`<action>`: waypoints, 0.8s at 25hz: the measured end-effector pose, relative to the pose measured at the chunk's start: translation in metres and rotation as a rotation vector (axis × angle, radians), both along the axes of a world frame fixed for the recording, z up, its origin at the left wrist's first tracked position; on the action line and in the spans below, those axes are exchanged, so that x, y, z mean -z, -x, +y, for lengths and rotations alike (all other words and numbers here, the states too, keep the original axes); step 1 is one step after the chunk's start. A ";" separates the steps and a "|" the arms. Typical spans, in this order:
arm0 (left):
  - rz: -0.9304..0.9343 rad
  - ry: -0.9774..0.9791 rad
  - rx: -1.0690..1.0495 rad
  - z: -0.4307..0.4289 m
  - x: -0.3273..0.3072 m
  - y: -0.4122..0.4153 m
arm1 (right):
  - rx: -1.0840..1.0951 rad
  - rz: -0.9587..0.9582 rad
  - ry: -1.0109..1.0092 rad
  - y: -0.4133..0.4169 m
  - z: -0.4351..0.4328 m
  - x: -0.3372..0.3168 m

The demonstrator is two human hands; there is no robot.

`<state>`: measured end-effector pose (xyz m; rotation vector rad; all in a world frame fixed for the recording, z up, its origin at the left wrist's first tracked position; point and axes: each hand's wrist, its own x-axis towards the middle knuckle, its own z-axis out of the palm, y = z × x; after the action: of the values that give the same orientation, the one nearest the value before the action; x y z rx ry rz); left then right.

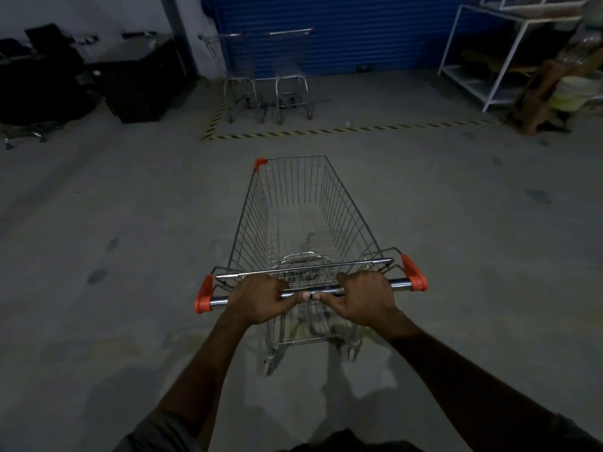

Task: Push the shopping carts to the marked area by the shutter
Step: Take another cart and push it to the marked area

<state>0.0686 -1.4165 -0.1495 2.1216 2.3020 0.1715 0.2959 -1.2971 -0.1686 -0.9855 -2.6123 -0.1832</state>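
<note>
Shopping cart (301,216) stands on open concrete floor (473,223), short of the striped floor marking (326,132) before the blue shutter (342,34). Left hand (257,300) and right hand (367,296) each grip the handle bar (399,283), thumbs almost meeting. Step in hand: transit. Next move likely requires pushing straight ahead, steering right of two parked carts (267,76) inside the marking.

I have both arms reaching forward and down, forearms bare, drawing in toward the middle. My left hand (261,298) and right hand (367,296) sit side by side, knuckles up, fingers curled over the handle (399,283). Both thumbs point inward along its near side, tips almost touching.
</note>
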 end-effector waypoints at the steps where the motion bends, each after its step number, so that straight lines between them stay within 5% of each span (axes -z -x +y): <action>1: -0.003 0.007 -0.011 0.017 0.000 0.002 | -0.004 -0.006 0.001 0.002 0.018 0.000; 20: -0.110 -0.042 0.036 0.317 0.006 0.163 | 0.123 -0.070 0.132 0.148 0.287 -0.001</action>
<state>-0.0945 -1.0996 -0.1550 2.1133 2.2173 0.3298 0.1480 -1.0098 -0.1679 -1.2070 -2.6561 -0.0769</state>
